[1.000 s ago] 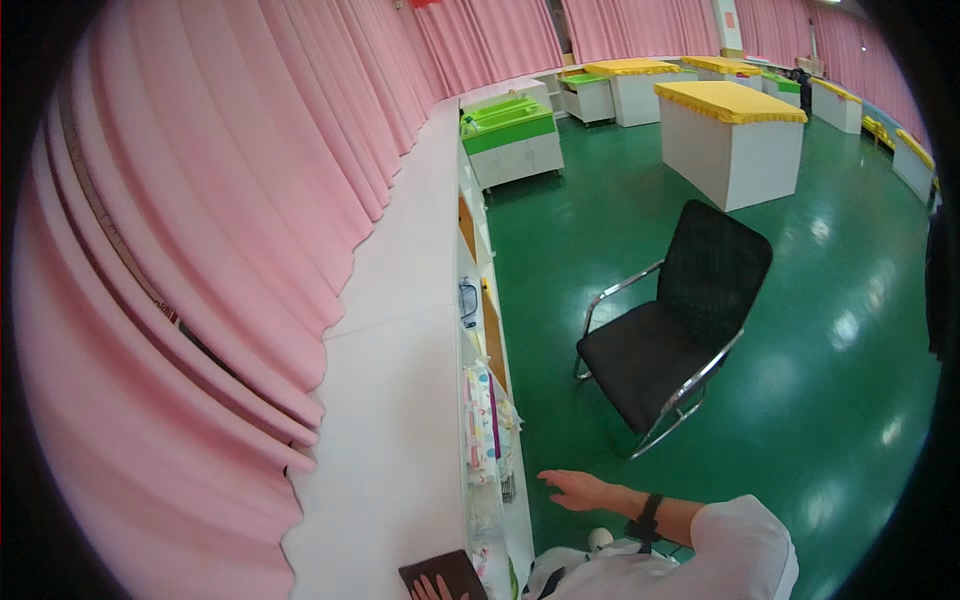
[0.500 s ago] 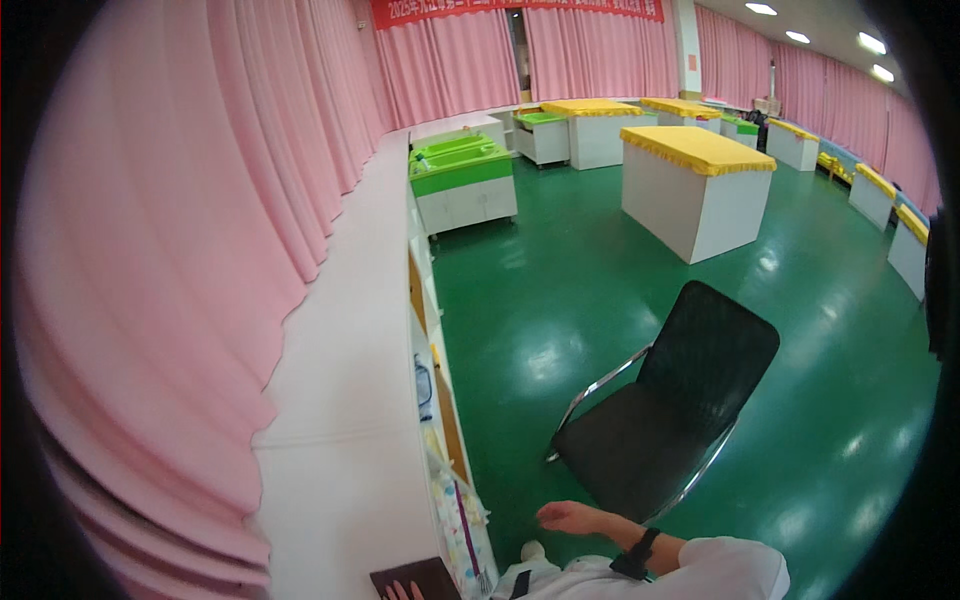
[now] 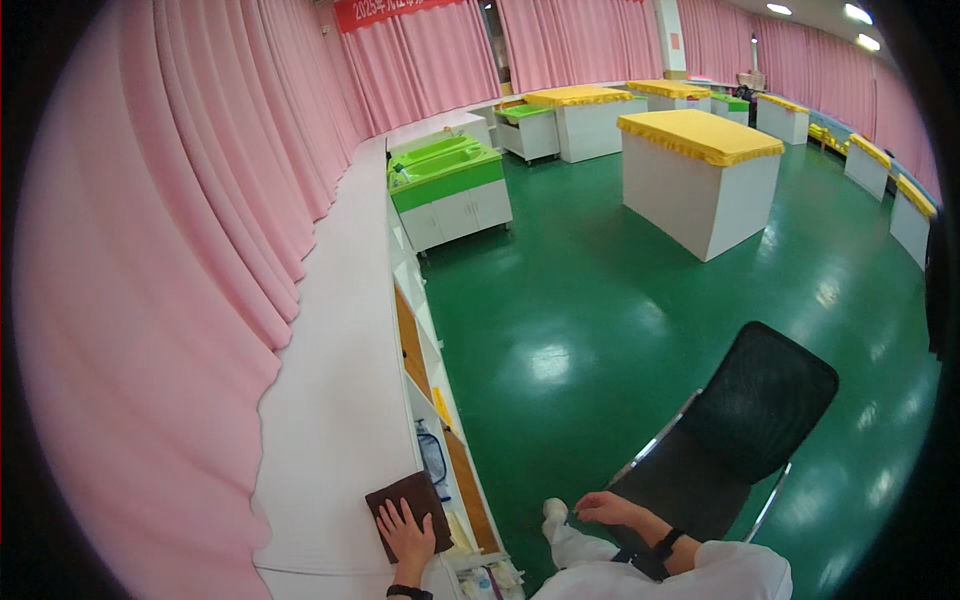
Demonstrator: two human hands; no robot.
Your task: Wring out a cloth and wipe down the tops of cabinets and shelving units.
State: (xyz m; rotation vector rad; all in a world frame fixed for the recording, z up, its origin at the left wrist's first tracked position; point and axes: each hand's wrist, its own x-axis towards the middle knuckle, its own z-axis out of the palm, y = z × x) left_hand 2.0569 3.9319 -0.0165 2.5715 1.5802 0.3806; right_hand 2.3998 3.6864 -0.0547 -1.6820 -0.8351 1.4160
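Flat on the white ledge at the lower left lies a square, dark brown folded cloth (image 3: 389, 497). My left hand (image 3: 405, 533) rests on top of it, palm down, with the fingers spread and not wrapped round it. My right hand (image 3: 607, 508) hangs in the air over my leg, beside the seat of the black chair (image 3: 690, 480). Its fingers are loosely bent and nothing shows in them. A dark band is on each wrist.
Pink curtains (image 3: 190, 300) hang along the white ledge (image 3: 330, 400). Open shelves under it hold bagged items (image 3: 432, 455). Ahead stand a green-topped sink unit (image 3: 450, 190) and a white table with a yellow cover (image 3: 700, 185). The floor (image 3: 540, 300) is shiny green.
The ledge, cloth and left hand have come further into view. My left fingers are spread on the cloth. The chair sits lower and further right in the picture, and my right hand has shifted right.
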